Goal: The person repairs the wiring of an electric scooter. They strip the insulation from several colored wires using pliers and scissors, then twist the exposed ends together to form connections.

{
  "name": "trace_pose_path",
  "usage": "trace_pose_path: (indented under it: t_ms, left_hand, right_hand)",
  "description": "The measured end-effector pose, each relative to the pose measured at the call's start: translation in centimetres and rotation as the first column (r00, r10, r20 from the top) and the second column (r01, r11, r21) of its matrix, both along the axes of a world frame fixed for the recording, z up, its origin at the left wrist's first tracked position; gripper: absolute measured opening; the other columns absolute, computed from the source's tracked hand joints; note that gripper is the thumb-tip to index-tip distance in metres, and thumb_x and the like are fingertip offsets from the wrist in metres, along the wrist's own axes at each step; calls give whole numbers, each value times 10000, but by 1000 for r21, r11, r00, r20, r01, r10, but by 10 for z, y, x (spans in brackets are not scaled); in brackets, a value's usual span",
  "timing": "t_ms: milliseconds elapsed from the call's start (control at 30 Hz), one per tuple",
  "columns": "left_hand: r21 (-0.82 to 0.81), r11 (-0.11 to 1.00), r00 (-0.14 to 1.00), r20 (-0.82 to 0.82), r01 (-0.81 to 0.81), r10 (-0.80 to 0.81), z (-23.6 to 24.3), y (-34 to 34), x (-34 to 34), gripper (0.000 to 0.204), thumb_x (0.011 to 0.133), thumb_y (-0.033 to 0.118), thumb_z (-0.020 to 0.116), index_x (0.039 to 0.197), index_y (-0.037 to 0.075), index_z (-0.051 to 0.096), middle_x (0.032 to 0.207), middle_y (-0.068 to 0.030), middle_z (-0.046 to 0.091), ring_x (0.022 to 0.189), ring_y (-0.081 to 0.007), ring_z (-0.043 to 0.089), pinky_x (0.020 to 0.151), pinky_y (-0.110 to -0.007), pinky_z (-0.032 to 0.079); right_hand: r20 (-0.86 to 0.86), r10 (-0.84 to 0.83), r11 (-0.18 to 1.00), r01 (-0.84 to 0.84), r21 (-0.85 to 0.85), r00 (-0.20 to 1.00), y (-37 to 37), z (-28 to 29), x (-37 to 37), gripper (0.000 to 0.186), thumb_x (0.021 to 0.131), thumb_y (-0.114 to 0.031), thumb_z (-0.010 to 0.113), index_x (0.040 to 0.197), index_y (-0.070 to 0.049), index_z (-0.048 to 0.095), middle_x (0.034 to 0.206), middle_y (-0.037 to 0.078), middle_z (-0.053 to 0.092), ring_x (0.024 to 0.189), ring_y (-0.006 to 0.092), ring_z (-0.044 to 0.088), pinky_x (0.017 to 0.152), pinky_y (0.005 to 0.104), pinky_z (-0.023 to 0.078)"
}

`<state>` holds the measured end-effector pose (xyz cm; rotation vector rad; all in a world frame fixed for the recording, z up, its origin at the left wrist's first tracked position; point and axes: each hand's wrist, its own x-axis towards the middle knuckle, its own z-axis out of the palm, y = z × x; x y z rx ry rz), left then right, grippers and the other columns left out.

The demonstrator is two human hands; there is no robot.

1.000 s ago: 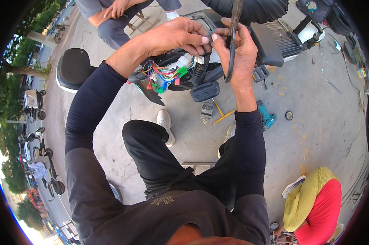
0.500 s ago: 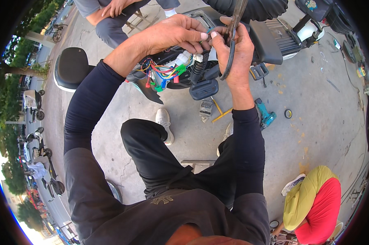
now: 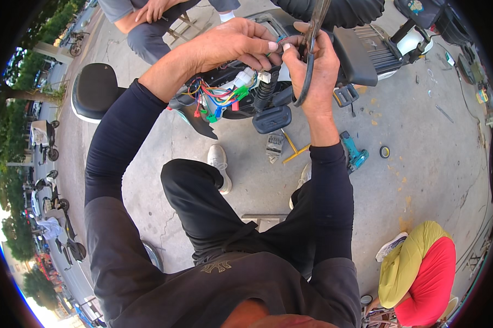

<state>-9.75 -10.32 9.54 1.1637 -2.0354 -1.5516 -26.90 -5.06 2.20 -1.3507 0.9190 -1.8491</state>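
Observation:
My left hand (image 3: 230,46) reaches over the opened body of an electric scooter (image 3: 268,22), its thumb and fingers pinched on a thin wire with a bluish bit (image 3: 281,39). Opposite it, my right hand (image 3: 320,65) pinches near the same wire with thumb and forefinger. Pliers with dark handles (image 3: 307,82) are tucked in the right palm, their metal part pointing up and away. The wire's ends are mostly hidden by my fingers. Below the left hand hangs a bundle of coloured wires (image 3: 216,93) with white, green, blue and red connectors. A black coil spring (image 3: 265,93) stands beside it.
A black footrest pedal (image 3: 272,119) juts toward me. On the concrete lie a yellow T-handled tool (image 3: 295,150), a teal power drill (image 3: 355,152) and a tape roll (image 3: 384,152). One person (image 3: 148,33) sits beyond the scooter; another in red (image 3: 429,279) crouches at lower right.
The left fingers have moved slightly, and the two thumb tips sit a little farther apart. Both hands keep their places over the scooter, with the pliers still in the right.

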Motion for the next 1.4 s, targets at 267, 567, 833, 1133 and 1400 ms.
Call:
trace_pose_path:
  t_ms: [267, 567, 833, 1133, 1400]
  left_hand:
    - [-25, 1000, 999, -31, -19, 18, -3, -2, 2, 323, 971, 260, 687, 1132, -20, 667, 983, -76, 726, 812, -101, 692, 778, -220, 581]
    - [-18, 1000, 1000, 14, 10, -9, 0, 0, 1, 291, 949, 231, 714, 1101, -17, 699, 954, -85, 725, 843, -123, 698, 791, -237, 582]
    - [-22, 1000, 1000, 22, 16, -16, -2, 0, 1, 290, 954, 251, 710, 1104, 3, 686, 939, -64, 725, 795, -98, 696, 767, -213, 575]
    - [-53, 999, 997, -80, 12, -17, -3, 2, 6, 264, 949, 209, 693, 1107, -3, 683, 931, -50, 711, 812, -97, 683, 770, -226, 572]
    - [-62, 997, 997, -50, -53, 50, -8, -1, 6, 322, 907, 280, 746, 1089, 18, 702, 915, -60, 713, 812, -122, 691, 782, -244, 572]
  right_hand:
    - [47, 243, 970, -242, -12, 969, -1, -3, -10, 350, 879, 14, 660, 1223, 19, 597, 903, 54, 685, 746, 85, 626, 667, 208, 504]
    - [88, -2, 997, 9, -76, 996, -12, -15, -5, 327, 874, -25, 721, 1165, 27, 580, 881, 65, 711, 751, 76, 639, 679, 228, 525]
    - [89, 32, 999, -29, -39, 996, -8, -12, -5, 320, 884, -22, 696, 1173, 35, 572, 907, 87, 712, 770, 87, 645, 690, 234, 526]
    - [19, -63, 997, 64, -38, 998, -7, -14, -4, 315, 880, -22, 689, 1168, 30, 574, 903, 92, 719, 777, 102, 664, 710, 240, 530]
    - [-28, -101, 994, 100, -51, 994, -12, -21, -2, 307, 866, -31, 701, 1150, -2, 590, 879, 77, 725, 786, 108, 678, 731, 246, 533]
